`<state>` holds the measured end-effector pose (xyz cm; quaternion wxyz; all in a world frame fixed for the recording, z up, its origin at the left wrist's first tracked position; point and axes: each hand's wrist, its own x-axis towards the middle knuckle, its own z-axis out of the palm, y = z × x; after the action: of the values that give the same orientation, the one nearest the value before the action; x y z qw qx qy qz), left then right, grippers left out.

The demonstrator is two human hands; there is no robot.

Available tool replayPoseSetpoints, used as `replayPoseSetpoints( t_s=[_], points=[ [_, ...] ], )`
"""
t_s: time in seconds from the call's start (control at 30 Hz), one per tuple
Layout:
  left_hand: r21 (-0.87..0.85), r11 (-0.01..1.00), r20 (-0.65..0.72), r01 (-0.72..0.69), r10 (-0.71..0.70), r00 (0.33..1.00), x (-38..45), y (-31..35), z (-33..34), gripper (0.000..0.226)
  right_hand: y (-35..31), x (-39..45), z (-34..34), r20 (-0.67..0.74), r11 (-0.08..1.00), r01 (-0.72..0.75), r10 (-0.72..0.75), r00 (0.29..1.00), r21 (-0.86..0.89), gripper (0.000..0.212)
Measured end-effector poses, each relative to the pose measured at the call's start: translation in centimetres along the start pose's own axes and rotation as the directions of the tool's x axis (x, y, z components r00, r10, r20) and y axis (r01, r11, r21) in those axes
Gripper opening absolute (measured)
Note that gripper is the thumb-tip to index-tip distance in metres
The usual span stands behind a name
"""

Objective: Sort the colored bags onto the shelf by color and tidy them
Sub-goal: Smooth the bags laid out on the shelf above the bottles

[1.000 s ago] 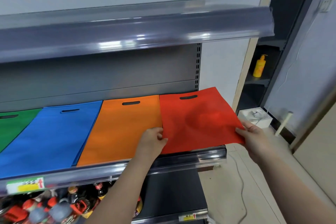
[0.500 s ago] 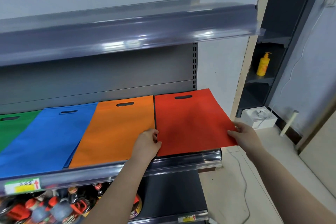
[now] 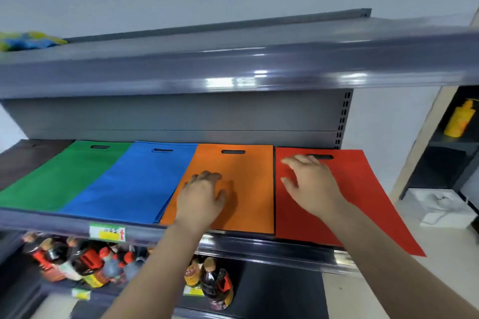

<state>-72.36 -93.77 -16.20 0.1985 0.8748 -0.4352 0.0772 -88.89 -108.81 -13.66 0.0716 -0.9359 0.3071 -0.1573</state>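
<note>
Flat bags lie side by side on the grey shelf (image 3: 254, 243): a black one (image 3: 28, 160) at far left, then green (image 3: 59, 176), blue (image 3: 134, 181), orange (image 3: 248, 189) and red (image 3: 368, 194). The red bag's right corner hangs past the shelf end. My left hand (image 3: 202, 197) lies flat on the orange bag with fingers spread. My right hand (image 3: 308, 181) is over the red bag near its handle slot, fingers straight; it holds nothing.
The upper shelf (image 3: 233, 70) juts out above, with a crumpled yellow and blue bundle (image 3: 26, 40) at its left end. Bottles (image 3: 85, 264) fill the shelf below. To the right stand a yellow pump bottle (image 3: 460, 119) and a white box (image 3: 443, 207) on the floor.
Both hands let go of the red bag's front corners and moved up onto the bags, the left over to the orange one. The camera swung left and up, showing more of the shelf.
</note>
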Motion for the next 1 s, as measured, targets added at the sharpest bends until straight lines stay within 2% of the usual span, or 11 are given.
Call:
replayPoseSetpoints(
  t_s=[0.2, 0.4, 0.67, 0.83, 1.0],
  points=[
    [0.287, 0.942, -0.103, 0.174, -0.150, 0.983, -1.1, -10.1, -7.5, 0.048, -13.8, 5.8, 1.0, 0.046, 0.931, 0.361, -0.359, 0.932, -0.058, 0.045],
    [0.407, 0.846, -0.199, 0.346, -0.287, 0.937, -5.2, -21.1, -14.9, 0.047, -28.6, 9.0, 3.5, 0.082, 0.800, 0.598, -0.593, 0.801, -0.047, 0.043],
    [0.485, 0.686, -0.323, 0.542, -0.436, 0.840, -11.1, -35.5, -23.2, 0.051, -47.9, 10.0, 7.0, 0.064, 0.631, 0.775, -0.773, 0.632, -0.027, 0.046],
    [0.532, 0.593, -0.368, 0.604, -0.481, 0.796, -14.9, -43.4, -27.4, 0.049, -58.8, 10.1, 9.4, 0.041, 0.548, 0.837, -0.836, 0.547, 0.006, 0.040],
    [0.547, 0.504, -0.386, 0.668, -0.556, 0.736, -17.7, -50.0, -30.7, 0.050, -68.1, 9.7, 11.4, 0.030, 0.462, 0.879, -0.886, 0.462, 0.113, 0.040]
  ],
)
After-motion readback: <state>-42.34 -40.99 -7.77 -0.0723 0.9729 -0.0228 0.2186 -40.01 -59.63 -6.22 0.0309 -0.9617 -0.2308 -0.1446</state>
